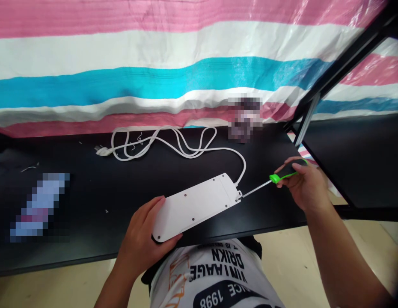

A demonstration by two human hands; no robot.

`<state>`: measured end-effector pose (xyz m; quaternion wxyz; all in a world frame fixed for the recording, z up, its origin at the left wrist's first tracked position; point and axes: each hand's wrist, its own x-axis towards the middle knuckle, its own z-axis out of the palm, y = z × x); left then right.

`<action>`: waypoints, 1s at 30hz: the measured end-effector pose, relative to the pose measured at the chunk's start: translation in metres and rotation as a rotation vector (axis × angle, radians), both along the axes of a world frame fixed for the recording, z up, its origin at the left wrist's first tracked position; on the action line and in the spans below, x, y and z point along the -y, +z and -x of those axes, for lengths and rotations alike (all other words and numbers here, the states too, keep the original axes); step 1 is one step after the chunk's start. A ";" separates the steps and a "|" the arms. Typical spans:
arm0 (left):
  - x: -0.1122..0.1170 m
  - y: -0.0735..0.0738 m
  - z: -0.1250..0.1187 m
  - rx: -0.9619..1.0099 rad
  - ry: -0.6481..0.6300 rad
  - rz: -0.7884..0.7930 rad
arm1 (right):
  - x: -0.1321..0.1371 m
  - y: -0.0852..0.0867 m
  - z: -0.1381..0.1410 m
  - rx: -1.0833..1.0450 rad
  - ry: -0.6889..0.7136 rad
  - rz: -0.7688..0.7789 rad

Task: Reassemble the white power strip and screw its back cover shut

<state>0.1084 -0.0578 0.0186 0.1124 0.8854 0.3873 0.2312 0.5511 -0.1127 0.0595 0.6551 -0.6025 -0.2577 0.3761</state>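
Observation:
A white power strip [199,205] lies with its screw-dotted underside facing up, slanting up to the right near the table's front edge. My left hand [144,233] grips its lower left end, thumb and fingers on opposite sides. In my right hand [306,184] is a screwdriver [274,177] with a black and green handle, my fingers wrapped around it. Its metal shaft points left, and the tip is at the small loop on the strip's right end; whether it touches a screw I cannot tell. The white cord [186,149] leaves that end and lies in loops behind.
The black table [99,205] carries a blurred bluish object [41,205] at left and a blurred dark object [245,119] at the back. The cord's plug [102,150] rests at back left among small white scraps. A striped sheet [154,85] hangs behind; a metal strut [308,119] stands right.

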 end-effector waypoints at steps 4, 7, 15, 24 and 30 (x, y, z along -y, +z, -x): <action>-0.001 -0.002 0.000 0.001 0.005 -0.007 | 0.001 -0.003 -0.001 0.003 0.007 -0.006; -0.001 -0.002 0.000 -0.001 0.007 -0.004 | 0.001 -0.003 0.000 -0.006 0.008 -0.005; -0.001 -0.002 0.000 -0.005 0.010 0.009 | 0.000 -0.002 0.003 -0.017 0.022 -0.034; 0.000 -0.003 0.002 -0.003 0.000 -0.006 | 0.001 -0.005 0.006 -0.003 0.039 -0.027; -0.001 -0.004 0.001 0.000 0.003 -0.007 | 0.003 -0.009 0.003 0.035 0.024 -0.014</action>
